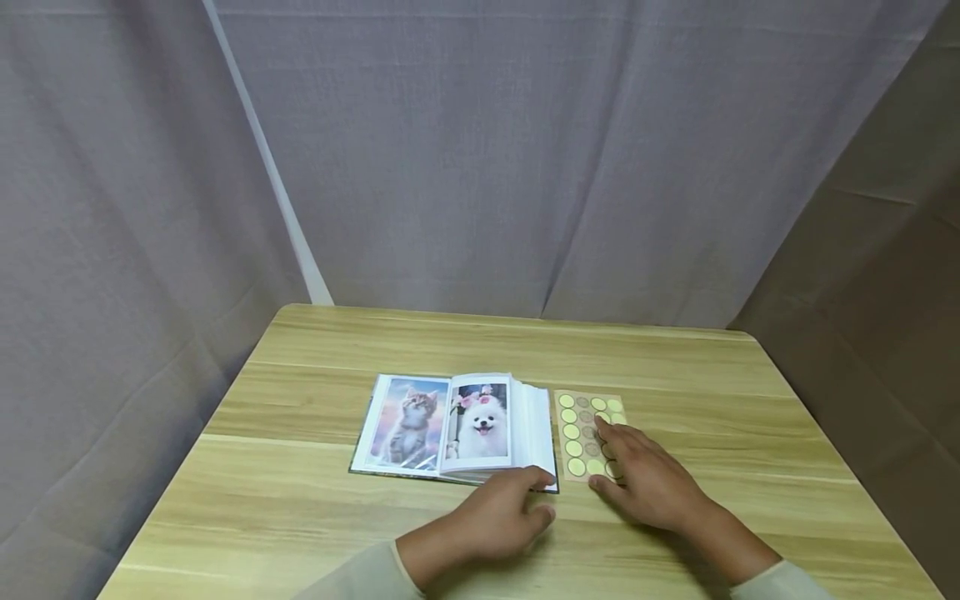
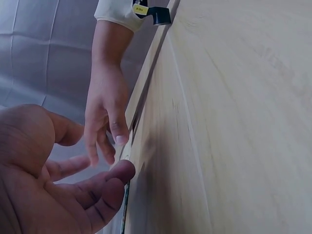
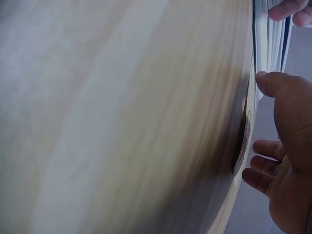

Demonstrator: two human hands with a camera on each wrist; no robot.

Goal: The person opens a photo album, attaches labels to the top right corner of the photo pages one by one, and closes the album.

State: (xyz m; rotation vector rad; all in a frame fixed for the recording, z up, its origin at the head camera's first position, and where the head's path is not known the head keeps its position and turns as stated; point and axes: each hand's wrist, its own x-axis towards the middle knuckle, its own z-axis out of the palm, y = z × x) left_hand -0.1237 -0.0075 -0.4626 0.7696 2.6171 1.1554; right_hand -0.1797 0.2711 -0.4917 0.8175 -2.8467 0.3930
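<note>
A photo album (image 1: 534, 425) lies open on the table, a kitten picture (image 1: 408, 423) on its left page and a white dog picture (image 1: 480, 422) on its right. To its right is a sheet of round yellow stickers (image 1: 572, 432); several circles in its second column show bare brown backing. My left hand (image 1: 498, 514) is at the album's lower right corner, fingers loosely bent with nothing between them. Over the right part of the sticker sheet, my right hand (image 1: 651, 475) hovers with fingers spread, hiding some stickers. In the right wrist view the right hand's thumb and fingers (image 3: 263, 181) stand apart, empty.
The wooden table (image 1: 300, 517) carries the album and sheet near its middle. Grey curtains (image 1: 465, 167) hang behind it and at the left, and a darker cloth (image 1: 862, 250) hangs at the right. A dark device (image 2: 158, 15) sits at the right wrist.
</note>
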